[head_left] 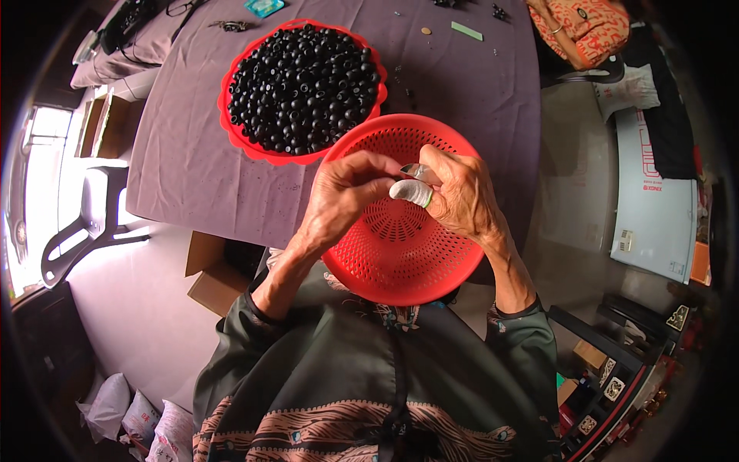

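My two hands meet over a red perforated plastic basket [408,281]. My left hand [339,196] is closed, thumb and forefinger pinched on something small that the fingertips hide. Close against those fingertips, my right hand [466,192] is closed around a small shiny metal blade [419,172]. A white cloth finger cover [410,192] with a green edge wraps the right thumb. Beyond the basket, toward the left, stands a red scallop-rimmed tray [224,100], heaped with small round black plastic pieces [300,88] that have hollow openings.
A purple cloth covers the table [208,169]; a green strip [466,31] lies on its far side. Another person's arm [566,42] rests at the far right. Left of me are a cardboard box [219,289] and a black chair [92,208]. White sacks [138,416] stand lower left.
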Action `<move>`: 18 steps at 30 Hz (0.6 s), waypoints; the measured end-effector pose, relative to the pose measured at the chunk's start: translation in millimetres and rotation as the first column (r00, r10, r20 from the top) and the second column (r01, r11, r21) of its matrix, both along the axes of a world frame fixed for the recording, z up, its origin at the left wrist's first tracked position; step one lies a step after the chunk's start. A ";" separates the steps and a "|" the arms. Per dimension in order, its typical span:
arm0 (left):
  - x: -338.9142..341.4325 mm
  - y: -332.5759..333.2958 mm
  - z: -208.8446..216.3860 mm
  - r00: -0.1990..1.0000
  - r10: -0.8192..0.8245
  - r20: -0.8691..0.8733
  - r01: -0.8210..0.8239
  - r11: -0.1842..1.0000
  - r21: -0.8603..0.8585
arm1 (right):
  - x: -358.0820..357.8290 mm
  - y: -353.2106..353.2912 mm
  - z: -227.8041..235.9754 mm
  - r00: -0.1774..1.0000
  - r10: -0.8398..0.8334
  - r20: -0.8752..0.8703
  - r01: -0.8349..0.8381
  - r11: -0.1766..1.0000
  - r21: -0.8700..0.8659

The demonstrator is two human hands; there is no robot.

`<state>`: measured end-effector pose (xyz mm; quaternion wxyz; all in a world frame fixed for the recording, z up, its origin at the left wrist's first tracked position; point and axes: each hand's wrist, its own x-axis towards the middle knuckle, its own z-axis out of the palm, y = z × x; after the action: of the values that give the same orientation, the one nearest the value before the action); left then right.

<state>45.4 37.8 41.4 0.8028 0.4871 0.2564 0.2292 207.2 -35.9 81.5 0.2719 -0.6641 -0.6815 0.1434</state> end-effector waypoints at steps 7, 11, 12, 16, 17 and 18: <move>3.6 -9.1 -39.1 0.792 -0.071 -0.606 0.578 0.404 0.709 | -4.0 -1.1 -10.8 0.996 0.015 -0.086 -0.018 0.999 -0.029; -1.8 -14.9 -64.7 0.778 -0.008 -0.628 0.622 0.142 0.770 | -1.0 -2.7 -11.0 0.991 -0.041 -0.130 0.035 0.998 -0.047; -1.7 -14.4 -64.8 0.795 -0.016 -0.606 0.604 0.100 0.791 | 0.1 -2.5 -8.3 0.987 -0.065 -0.149 0.051 0.994 -0.096; -0.8 -11.7 -54.5 0.709 -0.019 -0.705 0.705 0.037 0.708 | 4.4 1.8 -3.9 0.945 -0.134 -0.298 0.113 0.990 -0.087; 0.0 -11.6 -54.7 0.674 -0.039 -0.737 0.738 0.054 0.672 | 5.5 3.4 4.0 0.914 -0.170 -0.368 0.127 0.982 -0.138; 0.6 -11.5 -55.1 0.639 -0.061 -0.767 0.769 0.070 0.635 | 8.5 6.4 -0.4 0.912 -0.139 -0.385 0.140 0.990 -0.026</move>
<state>45.9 26.3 -13.7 0.2385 0.9608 0.1160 -0.0808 215.7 -29.4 81.0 0.4112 -0.6695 -0.5656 0.2507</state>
